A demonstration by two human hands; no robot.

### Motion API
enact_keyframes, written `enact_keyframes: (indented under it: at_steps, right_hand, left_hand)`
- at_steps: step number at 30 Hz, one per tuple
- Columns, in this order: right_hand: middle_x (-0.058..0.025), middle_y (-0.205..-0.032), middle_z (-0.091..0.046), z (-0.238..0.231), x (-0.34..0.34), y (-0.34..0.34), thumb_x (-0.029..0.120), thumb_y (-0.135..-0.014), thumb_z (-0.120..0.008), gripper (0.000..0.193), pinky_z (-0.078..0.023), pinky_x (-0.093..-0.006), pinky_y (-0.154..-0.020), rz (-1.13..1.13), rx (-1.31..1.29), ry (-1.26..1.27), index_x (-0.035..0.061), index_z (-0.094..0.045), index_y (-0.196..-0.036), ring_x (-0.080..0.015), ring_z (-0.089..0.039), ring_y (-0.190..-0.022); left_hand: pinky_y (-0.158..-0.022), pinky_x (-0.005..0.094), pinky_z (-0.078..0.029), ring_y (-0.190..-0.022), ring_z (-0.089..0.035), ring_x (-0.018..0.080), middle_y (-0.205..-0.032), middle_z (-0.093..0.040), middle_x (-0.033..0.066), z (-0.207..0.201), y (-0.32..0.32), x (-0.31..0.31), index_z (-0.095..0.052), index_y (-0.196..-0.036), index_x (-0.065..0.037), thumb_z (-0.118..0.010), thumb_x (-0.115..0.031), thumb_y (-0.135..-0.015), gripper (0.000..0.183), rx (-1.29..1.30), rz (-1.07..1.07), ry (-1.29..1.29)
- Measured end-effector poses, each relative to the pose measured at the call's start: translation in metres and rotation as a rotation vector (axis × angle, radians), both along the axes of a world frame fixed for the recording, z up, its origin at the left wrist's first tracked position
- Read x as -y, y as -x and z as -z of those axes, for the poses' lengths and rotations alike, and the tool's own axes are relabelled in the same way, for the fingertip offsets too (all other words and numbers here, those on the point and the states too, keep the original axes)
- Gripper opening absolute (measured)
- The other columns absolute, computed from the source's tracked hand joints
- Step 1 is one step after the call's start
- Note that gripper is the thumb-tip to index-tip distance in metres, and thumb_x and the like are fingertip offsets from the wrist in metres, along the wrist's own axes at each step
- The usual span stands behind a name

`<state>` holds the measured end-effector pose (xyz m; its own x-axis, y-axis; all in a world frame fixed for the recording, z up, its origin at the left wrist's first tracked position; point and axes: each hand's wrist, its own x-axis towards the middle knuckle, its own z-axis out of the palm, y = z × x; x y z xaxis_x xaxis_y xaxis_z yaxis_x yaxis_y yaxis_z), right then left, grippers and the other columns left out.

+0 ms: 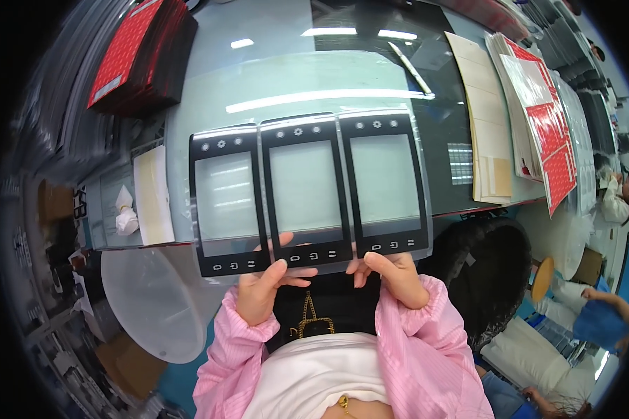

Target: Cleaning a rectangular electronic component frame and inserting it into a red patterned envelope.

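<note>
A clear sheet printed with three black-framed panels point(305, 260) stretches across the middle of the view. Each panel has a see-through window and small white icons along its top and bottom. My left hand point(267, 278) grips the sheet's near edge between the left and middle panels, thumb on top and fingers beneath. Further right, my right hand point(388, 271) pinches the same edge near the right panel with its thumb on top. The sheet's far part lies over the pale green mat point(286, 80), while its near edge juts past the table edge toward me.
At the far left is a red-topped stack point(129, 59) of dark sheets. Crumpled tissue point(126, 213) lies beside a cream pad point(152, 195). A white pen point(410, 68) rests at the back. Cardboard sheets point(479, 105) and red-white packs point(538, 119) stand right. Below are a white tub point(154, 304) and a black-lined bin point(475, 279).
</note>
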<state>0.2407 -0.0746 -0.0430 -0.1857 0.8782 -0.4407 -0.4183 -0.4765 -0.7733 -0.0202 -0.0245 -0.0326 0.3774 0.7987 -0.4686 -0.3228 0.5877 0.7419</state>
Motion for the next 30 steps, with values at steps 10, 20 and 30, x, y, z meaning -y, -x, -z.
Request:
enact_keyframes:
  at_steps: [10,20,30]
  right_hand:
    - [-0.0201,-0.094,-0.073,0.007,0.002,0.001,0.017,-0.101,-0.061,0.029,-0.058,-0.0339,-0.066,0.089,0.090,0.022,-0.0045,-0.064,-0.120,-0.0260,-0.070,-0.070]
    - [-0.0154,-0.089,-0.072,0.013,-0.004,0.013,0.021,-0.102,-0.059,0.026,-0.057,-0.0308,-0.061,0.125,0.116,0.018,-0.0019,-0.063,-0.114,-0.0225,-0.068,-0.069]
    - [-0.0193,-0.096,-0.073,0.032,0.008,0.011,0.018,-0.102,-0.060,0.026,-0.057,-0.0356,-0.070,0.075,0.083,0.084,-0.0047,-0.064,-0.113,-0.0250,-0.069,-0.075]
  left_hand:
    - [-0.085,0.0349,-0.063,-0.108,-0.072,0.0347,-0.146,-0.054,0.0158,0.006,0.002,0.001,-0.040,-0.152,0.001,-0.050,-0.005,-0.106,0.048,-0.001,0.101,-0.009]
    - [-0.088,0.0399,-0.062,-0.108,-0.072,0.0342,-0.130,-0.064,0.0199,0.018,-0.003,0.002,-0.042,-0.150,0.002,-0.049,-0.017,-0.109,0.046,0.115,0.155,0.063]
    - [-0.092,0.0378,-0.060,-0.111,-0.071,0.0328,-0.130,-0.064,0.0196,0.038,0.000,0.016,-0.044,-0.150,0.003,-0.045,-0.022,-0.111,0.046,0.074,0.164,0.096]
